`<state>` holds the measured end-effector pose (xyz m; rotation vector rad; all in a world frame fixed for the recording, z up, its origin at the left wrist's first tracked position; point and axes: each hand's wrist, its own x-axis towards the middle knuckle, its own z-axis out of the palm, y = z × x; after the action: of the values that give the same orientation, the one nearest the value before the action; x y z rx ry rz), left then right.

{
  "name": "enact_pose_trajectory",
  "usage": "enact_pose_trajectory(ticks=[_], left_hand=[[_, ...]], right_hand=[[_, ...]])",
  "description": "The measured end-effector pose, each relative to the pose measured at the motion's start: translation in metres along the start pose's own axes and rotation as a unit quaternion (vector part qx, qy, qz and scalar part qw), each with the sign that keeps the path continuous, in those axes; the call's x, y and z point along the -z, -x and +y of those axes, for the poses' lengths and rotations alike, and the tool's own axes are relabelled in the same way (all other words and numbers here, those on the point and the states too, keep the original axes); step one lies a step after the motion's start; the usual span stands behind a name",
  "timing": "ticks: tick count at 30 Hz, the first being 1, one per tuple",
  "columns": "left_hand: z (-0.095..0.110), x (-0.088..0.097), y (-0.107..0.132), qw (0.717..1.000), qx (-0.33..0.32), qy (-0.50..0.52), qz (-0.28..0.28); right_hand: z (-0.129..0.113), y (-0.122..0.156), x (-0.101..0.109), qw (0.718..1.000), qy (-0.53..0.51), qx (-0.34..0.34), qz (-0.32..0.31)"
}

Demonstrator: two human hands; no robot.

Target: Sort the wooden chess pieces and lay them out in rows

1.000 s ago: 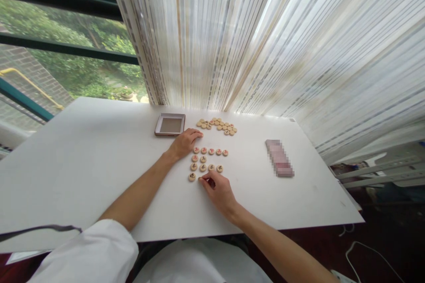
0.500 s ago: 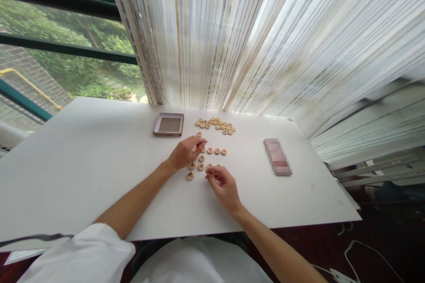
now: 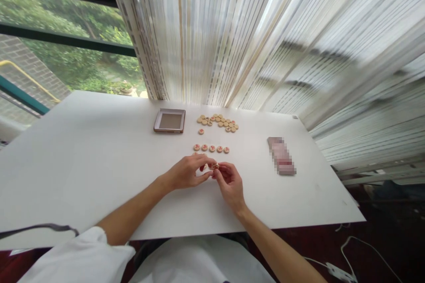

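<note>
My white sleeve (image 3: 76, 247) shows at the lower left, and both forearms reach over the white table (image 3: 99, 150). Below the table's near right corner, a white cable (image 3: 343, 252) runs across the dark floor to a power strip (image 3: 338, 272). My right hand (image 3: 230, 184) makes a narrow pinch on a small wooden xiangqi piece (image 3: 215, 166) with red marking, right between my hands. My left hand (image 3: 186, 172) comes in from the other side, its fingers (image 3: 202, 161) curled close to that piece; whether they hold it too, I cannot tell. Just beyond my hands, a row of five red-marked pieces (image 3: 211, 148) lies flat, with a lone piece (image 3: 201, 131) past it. Farther on, a tight cluster of pieces (image 3: 217, 123) lies beside a shallow square tray (image 3: 169, 110). To the right lies a pinkish packet (image 3: 281, 155), pixelated beyond reading. Behind the table hangs a sheer striped curtain (image 3: 232, 31), and to its left a window (image 3: 66, 22) shows trees and a brick wall.
</note>
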<state>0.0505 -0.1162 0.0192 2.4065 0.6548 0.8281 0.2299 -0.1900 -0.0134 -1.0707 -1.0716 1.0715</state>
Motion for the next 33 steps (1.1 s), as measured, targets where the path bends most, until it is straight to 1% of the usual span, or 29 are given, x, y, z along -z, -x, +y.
enact_pose_trajectory(ticks=[7, 18, 22, 29, 33], left_hand=[[-0.0054, -0.0013, 0.0074, 1.0, 0.012, 0.011, 0.004], [-0.0035, -0.0055, 0.0087, 1.0, -0.009, -0.017, -0.009], [-0.004, -0.0073, 0.0098, 1.0, -0.01, -0.022, -0.003], [-0.0056, -0.0068, 0.0095, 0.999, -0.014, -0.007, 0.028], [-0.0038, -0.0051, 0.0089, 0.999, 0.021, 0.032, 0.023]], right_hand=[[-0.0062, 0.0013, -0.0013, 0.999, 0.05, -0.003, 0.002], [-0.0014, 0.0045, 0.002, 0.995, 0.103, -0.002, 0.0], [-0.0027, 0.0044, 0.0012, 0.995, 0.1, -0.008, 0.008], [-0.0038, 0.0043, 0.0008, 0.996, 0.085, 0.018, 0.007], [-0.0047, 0.0059, 0.0007, 0.996, 0.079, 0.025, -0.012]])
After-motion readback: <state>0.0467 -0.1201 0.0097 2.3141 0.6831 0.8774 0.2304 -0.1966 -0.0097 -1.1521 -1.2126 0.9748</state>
